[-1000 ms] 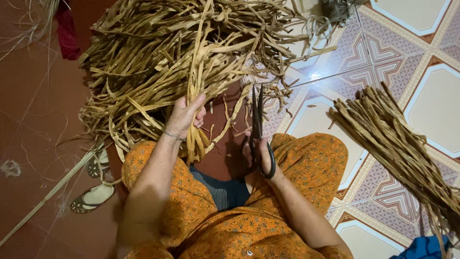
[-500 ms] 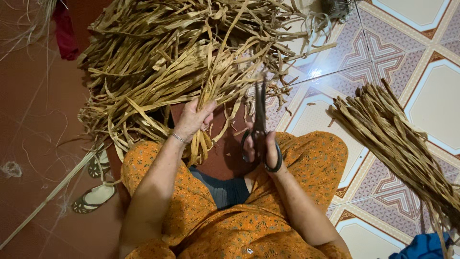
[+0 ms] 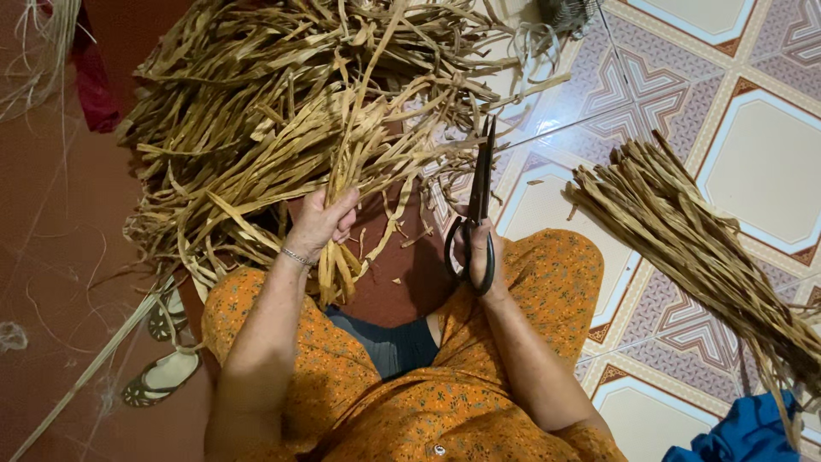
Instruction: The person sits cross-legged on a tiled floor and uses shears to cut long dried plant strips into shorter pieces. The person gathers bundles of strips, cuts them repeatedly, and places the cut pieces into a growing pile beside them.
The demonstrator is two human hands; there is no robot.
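Floor: patterned tiles on my right, plain red-brown surface on my left; I sit where the two meet.

Loose heap of dried leaf strips: largest item, tangled, spread across the far middle of the floor and reaching down to my knees.

Trimmed bundle of strips: lies straight and diagonal on the tiles toward the right edge, well apart from the heap.

Sandals: a pair on the red floor by my left knee.

Blue cloth: near right corner.

Gathered bunch of strips: pulled up out of the heap, ends hanging over my lap.

Left hand: forearm raised from the knee, fingers wrapped tight round the bunch, thumb on top.

Right hand: forearm forward over my right thigh, fingers through the loops of the scissors, blades closed and pointing away from me.

Risk, in my judgement: the bunch is uneven, so strips may slip from my grip; the blades stand near my left fingers, and a careless cut could nick them.
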